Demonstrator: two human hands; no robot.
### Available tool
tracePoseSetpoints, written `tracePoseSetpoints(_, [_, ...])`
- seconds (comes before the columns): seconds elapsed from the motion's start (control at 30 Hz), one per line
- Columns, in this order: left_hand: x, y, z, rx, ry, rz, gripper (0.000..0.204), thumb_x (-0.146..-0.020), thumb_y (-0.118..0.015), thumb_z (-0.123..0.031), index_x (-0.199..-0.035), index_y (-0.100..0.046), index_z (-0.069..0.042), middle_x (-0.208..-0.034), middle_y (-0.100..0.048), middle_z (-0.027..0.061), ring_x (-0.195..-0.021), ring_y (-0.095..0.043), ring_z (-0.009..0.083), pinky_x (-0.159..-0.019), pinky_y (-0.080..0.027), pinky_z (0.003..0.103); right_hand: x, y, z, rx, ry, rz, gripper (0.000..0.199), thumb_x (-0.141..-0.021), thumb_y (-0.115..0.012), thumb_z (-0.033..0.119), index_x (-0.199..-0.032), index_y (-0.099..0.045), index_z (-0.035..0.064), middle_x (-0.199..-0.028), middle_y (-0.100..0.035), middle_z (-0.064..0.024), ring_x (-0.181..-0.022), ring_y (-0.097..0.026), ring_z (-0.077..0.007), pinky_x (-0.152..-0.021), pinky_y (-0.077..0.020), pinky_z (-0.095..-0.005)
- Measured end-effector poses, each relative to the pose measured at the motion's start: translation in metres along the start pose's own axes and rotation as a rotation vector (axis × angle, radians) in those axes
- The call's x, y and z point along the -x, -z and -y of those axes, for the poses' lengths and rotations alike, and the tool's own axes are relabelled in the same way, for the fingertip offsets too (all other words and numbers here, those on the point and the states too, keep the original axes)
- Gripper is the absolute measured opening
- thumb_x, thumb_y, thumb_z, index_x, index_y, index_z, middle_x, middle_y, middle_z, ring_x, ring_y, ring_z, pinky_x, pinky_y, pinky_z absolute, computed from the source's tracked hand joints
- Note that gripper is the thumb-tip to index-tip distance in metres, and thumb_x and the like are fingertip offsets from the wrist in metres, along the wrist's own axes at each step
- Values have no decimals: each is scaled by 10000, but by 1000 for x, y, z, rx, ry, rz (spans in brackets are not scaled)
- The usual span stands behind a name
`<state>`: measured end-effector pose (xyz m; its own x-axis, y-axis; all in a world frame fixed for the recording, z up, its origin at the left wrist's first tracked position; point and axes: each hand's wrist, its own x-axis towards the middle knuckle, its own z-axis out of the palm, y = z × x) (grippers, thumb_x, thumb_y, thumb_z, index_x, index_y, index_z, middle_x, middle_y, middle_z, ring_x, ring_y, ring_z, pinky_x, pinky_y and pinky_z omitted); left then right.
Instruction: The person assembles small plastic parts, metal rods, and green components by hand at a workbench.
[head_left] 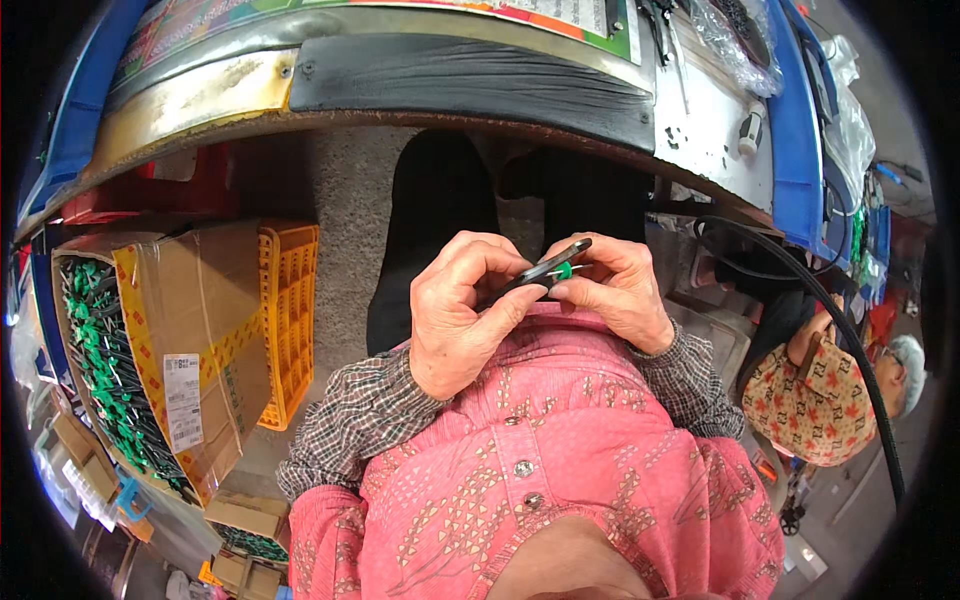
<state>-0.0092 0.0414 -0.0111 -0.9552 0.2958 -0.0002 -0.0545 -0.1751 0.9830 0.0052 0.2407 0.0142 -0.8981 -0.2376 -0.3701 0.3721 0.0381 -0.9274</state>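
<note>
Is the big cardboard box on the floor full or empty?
Full. The open cardboard box, lying beside the yellow crate, shows tightly packed green and black parts filling its opening.

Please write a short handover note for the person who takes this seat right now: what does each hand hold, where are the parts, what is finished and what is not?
Left hand: fingers closed on the dark slim part, held over the lap.
Right hand: fingers pinch the small green piece against that dark part's end.
Parts: the open cardboard box on the person's left is full of dark and green pieces; a yellow crate stands beside it.
Done: the two pieces are together in the hands; whether the green one is fully seated cannot be seen.
Left: the piece in hand is not yet put down.
</note>
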Motion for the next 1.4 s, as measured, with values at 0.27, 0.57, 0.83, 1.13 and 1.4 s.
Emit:
tracePoseSetpoints(0.27, [2, 3, 5, -138, -25, -22, 170, -723, -729, 12, -869, -643, 3, -871, -598, 101, -746, -613, 161, -620, -499, 257, -5, 1, -20, 56, 7, 41, 243, -794, -682, -23, -1033, -641, -12, -933, -647, -37, -842, -611, -91, -751, -517, -230])
tracePoseSetpoints(0.57, [-7, 6, 12, -293, -61, -34, 177, -685, -741, 23, -836, -652, -6, -836, -620, 109, -735, -616, 177, -608, -480, 256, -16, -1, -26, 188, 30, -31, 236, -780, -699, -12, -1010, -649, -4, -957, -656, -46, -848, -620, -99, -765, -526, -253])
tracePoseSetpoints(0.83, [-13, 9, 20, -307, -63, -25, 189, -675, -754, 16, -834, -655, -8, -832, -620, 108, -722, -617, 180, -596, -483, 262, -22, 4, -32, 235, -7, 13, 214, -788, -688, 1, -999, -656, -8, -937, -659, -50, -845, -616, -101, -747, -512, -249])
tracePoseSetpoints(1.13, [-16, 10, 23, -309, -31, -26, 194, -673, -763, 8, -833, -655, -9, -824, -617, 103, -699, -611, 169, -576, -482, 263, -28, 5, -32, 328, 27, 50, 201, -817, -678, 34, -1015, -661, 4, -909, -651, -59, -832, -608, -123, -736, -492, -261])
tracePoseSetpoints(1.4, [-17, 10, 26, -305, -48, -16, 191, -672, -761, 12, -830, -655, -9, -825, -617, 105, -700, -617, 183, -575, -490, 267, -29, 8, -36, 393, 42, 73, 193, -849, -661, 91, -1027, -662, 17, -881, -652, -77, -814, -625, -170, -727, -486, -287])
